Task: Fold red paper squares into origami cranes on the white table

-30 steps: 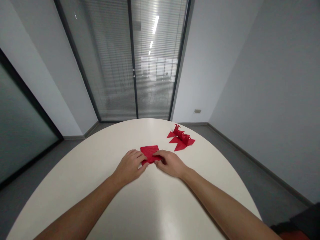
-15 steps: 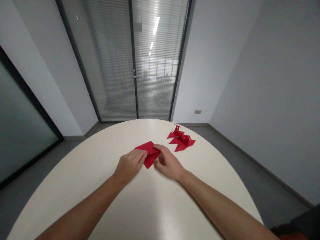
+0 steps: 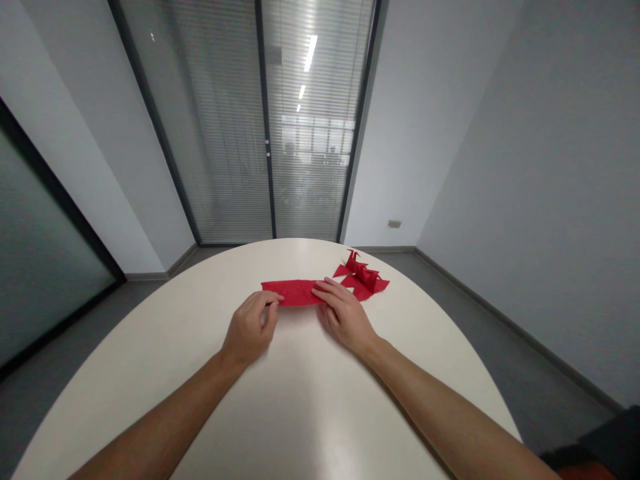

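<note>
A sheet of red paper (image 3: 299,292), showing as a long, wide strip, spans the space between my hands above the white table. My left hand (image 3: 252,325) pinches its near left corner between thumb and fingers. At the other end, my right hand (image 3: 345,313) grips the paper, fingers laid over the top and the thumb hidden underneath. Just beyond my right hand lie several folded red paper cranes (image 3: 365,277), bunched together and partly covered by that hand.
The round white table (image 3: 200,347) curves away to its far edge. Behind it stand a glass partition with blinds (image 3: 310,180) and a grey wall (image 3: 500,167). Something dark (image 3: 610,443) shows at the lower right corner.
The red paper has gone from a compact folded diamond shape to a wide, opened strip. My hands have moved apart, the right one shifting rightward toward the cranes.
</note>
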A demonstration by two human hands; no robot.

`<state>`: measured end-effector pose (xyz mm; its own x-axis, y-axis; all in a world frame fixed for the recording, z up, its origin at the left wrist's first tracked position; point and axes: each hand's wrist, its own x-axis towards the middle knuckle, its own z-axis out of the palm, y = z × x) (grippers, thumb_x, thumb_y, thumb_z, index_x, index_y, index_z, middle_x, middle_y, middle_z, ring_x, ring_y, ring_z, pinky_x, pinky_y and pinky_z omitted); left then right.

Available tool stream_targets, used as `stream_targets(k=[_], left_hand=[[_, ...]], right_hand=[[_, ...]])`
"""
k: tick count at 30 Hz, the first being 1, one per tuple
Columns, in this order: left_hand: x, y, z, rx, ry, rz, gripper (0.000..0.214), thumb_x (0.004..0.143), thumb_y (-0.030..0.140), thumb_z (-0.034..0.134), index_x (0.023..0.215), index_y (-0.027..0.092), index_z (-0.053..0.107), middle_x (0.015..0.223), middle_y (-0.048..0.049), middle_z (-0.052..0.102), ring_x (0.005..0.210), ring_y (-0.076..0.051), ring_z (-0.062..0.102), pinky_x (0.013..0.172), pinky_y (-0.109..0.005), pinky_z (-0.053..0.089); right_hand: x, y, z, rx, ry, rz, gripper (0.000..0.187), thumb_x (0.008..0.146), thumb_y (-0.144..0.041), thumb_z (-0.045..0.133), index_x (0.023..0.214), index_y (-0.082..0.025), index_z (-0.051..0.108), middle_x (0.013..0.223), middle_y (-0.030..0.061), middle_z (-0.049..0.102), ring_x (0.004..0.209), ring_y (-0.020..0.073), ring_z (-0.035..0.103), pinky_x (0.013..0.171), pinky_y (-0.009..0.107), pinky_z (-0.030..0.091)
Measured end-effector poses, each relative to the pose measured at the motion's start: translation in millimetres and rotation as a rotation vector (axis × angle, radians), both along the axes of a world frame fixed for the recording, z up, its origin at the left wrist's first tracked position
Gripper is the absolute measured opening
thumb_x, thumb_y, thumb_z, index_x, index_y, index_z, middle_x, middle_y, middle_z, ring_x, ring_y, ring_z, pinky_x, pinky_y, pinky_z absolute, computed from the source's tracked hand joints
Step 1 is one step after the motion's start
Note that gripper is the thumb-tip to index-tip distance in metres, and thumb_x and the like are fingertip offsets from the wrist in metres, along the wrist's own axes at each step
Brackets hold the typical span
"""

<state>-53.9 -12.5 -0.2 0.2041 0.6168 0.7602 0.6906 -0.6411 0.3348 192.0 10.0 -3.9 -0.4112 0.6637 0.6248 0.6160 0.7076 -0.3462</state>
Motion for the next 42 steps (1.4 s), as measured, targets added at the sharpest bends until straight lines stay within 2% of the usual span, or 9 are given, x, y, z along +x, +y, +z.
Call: stream_targets(k=[4,7,12,15,23,30,34,38,42], left_hand=[[-4,4,1.8,-0.138,0.059,0.131,0.018,0.093,0.021,0.047,0.081,0.02,0.06,0.081,-0.0053,0.068,0.079,-0.022,0.063,0.077,-0.039,0.051],[-1,5,3.6,-0.136,0.154,0.211,0.012,0.089,0.023,0.053,0.085,0.019,0.063,0.086,-0.0067,0.072,0.084,-0.025,0.064,0.088,-0.048,0.048],[6,3,-2.8,-0.198,0.303,-0.012,0.032,0.087,0.029,0.061,0.117,0.019,0.064,0.121,-0.0112,0.07,0.11,-0.028,0.064,0.101,-0.048,0.046],[6,2,-10.5,-0.275,0.367,-0.08,0.041,0.09,0.039,0.06,0.124,0.017,0.063,0.132,-0.0133,0.065,0.123,-0.03,0.058,0.106,-0.05,0.045],[0,-2,-13.6,-0.286,0.385,-0.098,0.036,0.087,0.037,0.064,0.117,0.019,0.068,0.13,-0.0131,0.066,0.124,-0.031,0.058,0.108,-0.053,0.044],[3,-1,-9.7,-0.255,0.355,-0.14,0.017,0.09,0.031,0.06,0.101,0.021,0.069,0.117,-0.009,0.072,0.112,-0.028,0.064,0.1,-0.046,0.05],[3,0,-7.9,-0.285,0.337,-0.128,0.013,0.091,0.023,0.055,0.094,0.02,0.068,0.115,-0.0096,0.072,0.108,-0.027,0.066,0.097,-0.045,0.052],[4,0,-9.7,-0.312,0.316,-0.136,0.012,0.089,0.017,0.054,0.091,0.02,0.065,0.113,-0.009,0.072,0.106,-0.025,0.066,0.097,-0.043,0.052],[3,1,-16.1,-0.329,0.28,-0.123,0.032,0.088,0.018,0.056,0.12,0.019,0.06,0.124,-0.0107,0.068,0.111,-0.026,0.065,0.098,-0.043,0.052]], right_hand=[[-3,-3,1.2,-0.046,-0.17,0.074,0.037,0.088,-0.01,0.055,0.119,-0.022,0.07,0.123,0.0076,0.071,0.131,0.0274,0.053,0.112,0.053,0.038],[-5,-6,5.4,-0.062,-0.227,0.136,0.029,0.09,-0.015,0.059,0.113,-0.024,0.072,0.114,0.0068,0.074,0.123,0.026,0.059,0.11,0.051,0.038],[-5,-9,14.4,-0.09,-0.232,0.266,0.026,0.091,-0.019,0.059,0.115,-0.024,0.07,0.113,0.007,0.074,0.112,0.0225,0.064,0.105,0.043,0.043],[-4,-10,14.7,-0.12,-0.191,0.223,0.037,0.087,-0.021,0.063,0.124,-0.021,0.065,0.119,0.0091,0.071,0.113,0.0245,0.064,0.102,0.042,0.045],[-1,-9,6.3,-0.237,-0.174,0.12,0.05,0.081,-0.014,0.06,0.13,-0.02,0.061,0.122,0.0103,0.07,0.109,0.0249,0.066,0.095,0.039,0.049],[0,-8,4.6,-0.3,-0.087,0.076,0.044,0.092,-0.027,0.058,0.136,-0.023,0.052,0.097,0.0069,0.074,0.084,0.0216,0.068,0.074,0.031,0.051],[1,-5,-1.4,-0.361,0.003,0.07,0.054,0.095,-0.025,0.054,0.146,-0.023,0.037,0.108,0.0086,0.071,0.091,0.0217,0.068,0.078,0.033,0.052],[2,-1,-9.2,-0.363,0.052,0.065,0.057,0.094,-0.02,0.052,0.148,-0.023,0.033,0.125,0.0112,0.065,0.102,0.0214,0.066,0.089,0.037,0.053],[4,2,-12.9,-0.272,0.049,0.063,0.056,0.091,-0.013,0.052,0.146,-0.023,0.039,0.134,0.0124,0.059,0.111,0.0219,0.062,0.095,0.04,0.051]])
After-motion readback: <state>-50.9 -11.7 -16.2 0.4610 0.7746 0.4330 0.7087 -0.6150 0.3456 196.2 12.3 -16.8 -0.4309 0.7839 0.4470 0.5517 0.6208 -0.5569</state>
